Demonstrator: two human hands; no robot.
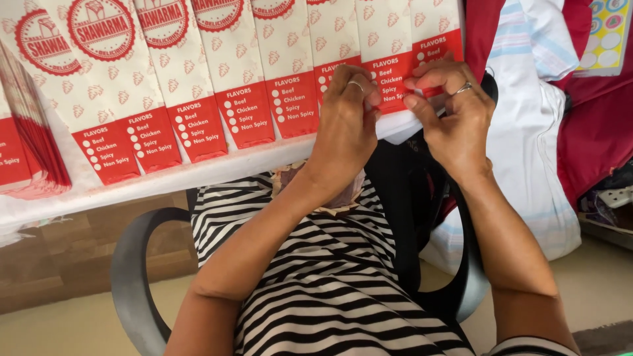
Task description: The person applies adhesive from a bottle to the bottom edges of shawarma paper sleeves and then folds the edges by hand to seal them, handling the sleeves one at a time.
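Several white and red paper food sleeves [237, 86] lie overlapped in a row on a white board [198, 173] across my lap. My left hand [344, 125] and my right hand [455, 112] both pinch the lower red end of one sleeve [390, 79] near the right end of the row, at the board's near edge. Each hand wears a ring. The fingertips hide the sleeve's bottom edge.
A stack of the same sleeves [26, 132] stands at the far left. I sit in a black plastic chair [132, 277] in striped clothing. White and red cloth [534, 132] hangs at the right, with a sheet of round stickers [606, 33] above it.
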